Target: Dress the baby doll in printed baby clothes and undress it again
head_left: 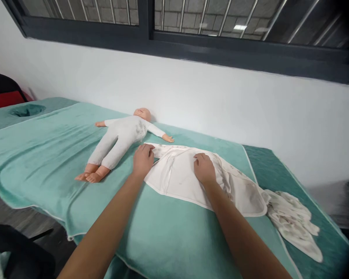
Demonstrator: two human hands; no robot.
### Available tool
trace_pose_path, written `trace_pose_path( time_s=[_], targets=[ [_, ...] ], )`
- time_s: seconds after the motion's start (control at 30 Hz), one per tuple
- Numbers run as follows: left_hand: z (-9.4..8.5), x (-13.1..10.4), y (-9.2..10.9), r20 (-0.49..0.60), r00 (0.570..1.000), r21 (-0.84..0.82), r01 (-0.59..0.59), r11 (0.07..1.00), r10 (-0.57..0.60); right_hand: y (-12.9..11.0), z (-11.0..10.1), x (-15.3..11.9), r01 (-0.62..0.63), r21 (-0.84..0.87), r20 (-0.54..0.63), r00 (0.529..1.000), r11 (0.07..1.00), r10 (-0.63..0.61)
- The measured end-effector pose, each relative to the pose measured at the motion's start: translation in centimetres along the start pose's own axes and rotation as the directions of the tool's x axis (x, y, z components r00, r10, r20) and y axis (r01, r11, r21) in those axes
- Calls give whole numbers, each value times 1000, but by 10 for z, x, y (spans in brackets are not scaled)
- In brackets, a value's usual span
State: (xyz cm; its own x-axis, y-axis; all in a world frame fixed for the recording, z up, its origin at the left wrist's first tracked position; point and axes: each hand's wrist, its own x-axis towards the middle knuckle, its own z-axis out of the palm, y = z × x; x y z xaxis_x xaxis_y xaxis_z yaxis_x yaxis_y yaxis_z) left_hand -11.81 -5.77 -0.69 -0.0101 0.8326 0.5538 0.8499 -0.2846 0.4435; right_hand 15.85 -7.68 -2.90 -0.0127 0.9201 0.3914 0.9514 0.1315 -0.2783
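Note:
A white baby cloth (pixel 180 174) with a printed band along its far edge lies spread on the green sheet. My left hand (pixel 143 159) is at the cloth's far left corner, its fingers curled closed on the edge. On the middle of the cloth rests my right hand (pixel 204 169), palm down, with the fingers slightly bent and nothing visibly gripped. To the left of the cloth, a baby doll (pixel 125 133) in a white bodysuit lies on its back, arms spread, its head toward the wall. One doll hand comes close to the cloth's far edge.
A crumpled printed white cloth (pixel 293 221) touches the spread cloth's right end. The green sheet (pixel 40 155) covers a massage bed with a round hole (pixel 27 110) at the far left. A white wall (pixel 192 97) and a dark window frame (pixel 174 44) bound the back.

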Motion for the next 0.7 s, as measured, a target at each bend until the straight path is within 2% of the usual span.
trace_pose_path(
  time_s=[0.13,0.27,0.37,0.47,0.53,0.6,0.7],
  targets=[
    [-9,-23,7,19,996,26,-84,996,83,-8,-6,-5,13,-22,16,1000,1000,-13],
    [-15,-41,12,192,977,96,-109,989,89,0,-27,-22,56,1,33,998,998,-56],
    [-15,-42,14,247,967,116,-99,988,68,32,-57,-42,22,-29,-40,999,999,-23],
    [-11,-37,15,238,970,140,-81,987,46,77,-88,-61,-164,-184,-124,982,969,143],
    [-9,-34,14,235,971,147,-75,986,38,100,-103,-71,-229,-263,-60,973,937,221],
    [-7,-32,13,227,974,124,-52,991,22,113,-111,-77,-180,-318,23,980,931,198],
    [-6,-31,9,216,976,43,-7,999,-3,114,-113,-78,-24,-393,66,996,919,54]
  ],
)
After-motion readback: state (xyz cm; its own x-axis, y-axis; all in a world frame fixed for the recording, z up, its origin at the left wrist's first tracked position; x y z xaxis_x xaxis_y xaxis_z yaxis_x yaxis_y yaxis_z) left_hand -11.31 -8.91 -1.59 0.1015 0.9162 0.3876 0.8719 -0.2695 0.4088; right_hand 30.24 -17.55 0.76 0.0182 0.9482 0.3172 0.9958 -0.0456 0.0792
